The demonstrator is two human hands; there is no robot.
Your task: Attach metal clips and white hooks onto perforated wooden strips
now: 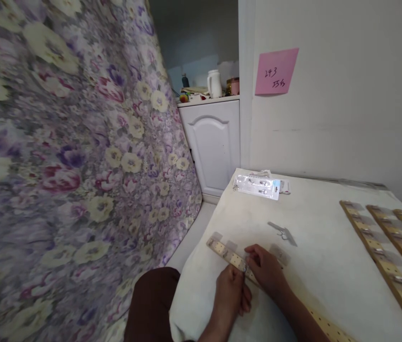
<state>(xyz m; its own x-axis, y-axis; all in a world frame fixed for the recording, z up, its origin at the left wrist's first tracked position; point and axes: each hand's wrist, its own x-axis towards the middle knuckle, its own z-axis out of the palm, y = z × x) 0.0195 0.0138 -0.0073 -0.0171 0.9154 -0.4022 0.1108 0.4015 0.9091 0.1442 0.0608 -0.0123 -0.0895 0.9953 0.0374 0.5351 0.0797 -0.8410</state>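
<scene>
A long tan perforated strip (224, 251) lies on the white cloth-covered table (315, 218), with small clear packets along it. My left hand (231, 292) and my right hand (265, 268) meet over the strip's middle, fingers curled and pinched together on a small shiny piece (244, 269) that I cannot name. The strip runs on under my right forearm toward the lower right (329, 327). A small grey metal clip (283, 233) lies just beyond my right hand.
Three more perforated strips with packets (382, 256) lie at the table's right. A clear blister pack (258, 185) sits at the far edge. A pink note (275, 71) is on the wall. A floral curtain (62, 166) hangs left; a white cabinet (211, 142) stands behind.
</scene>
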